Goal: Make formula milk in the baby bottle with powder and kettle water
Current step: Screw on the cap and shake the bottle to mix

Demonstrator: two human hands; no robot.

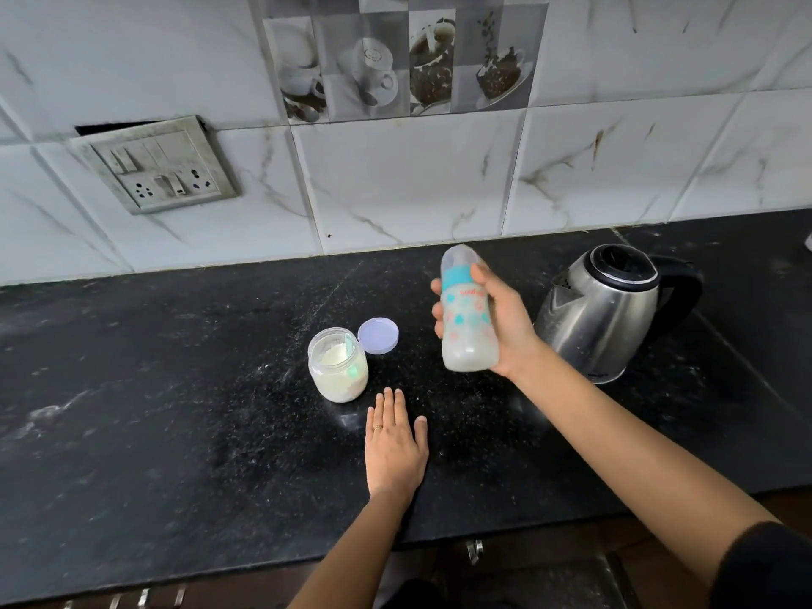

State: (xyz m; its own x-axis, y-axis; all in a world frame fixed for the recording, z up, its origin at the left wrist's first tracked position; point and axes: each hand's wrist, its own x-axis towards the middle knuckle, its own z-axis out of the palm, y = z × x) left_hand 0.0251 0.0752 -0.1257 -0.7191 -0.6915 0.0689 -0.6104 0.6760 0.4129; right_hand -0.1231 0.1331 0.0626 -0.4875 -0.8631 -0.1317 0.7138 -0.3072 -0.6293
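The right hand (501, 318) grips a clear plastic baby bottle with a teal collar (466, 314), holding milky liquid, lifted above the black speckled stone counter (175, 389). Relative to that bottle: the steel electric kettle with a black handle (610, 314) stands just right; the open glass jar of white powder (337, 370) and its lilac round lid (378, 335) sit left; the left hand (395, 446) lies flat below-left.

The right hand (505, 318) hides the right side of the baby bottle (465, 331), and its thumb cuts short the red lettering. The near-left base of the kettle (606, 314) lies behind that wrist. At the far right, the frame edge cuts off a white object (808, 241).
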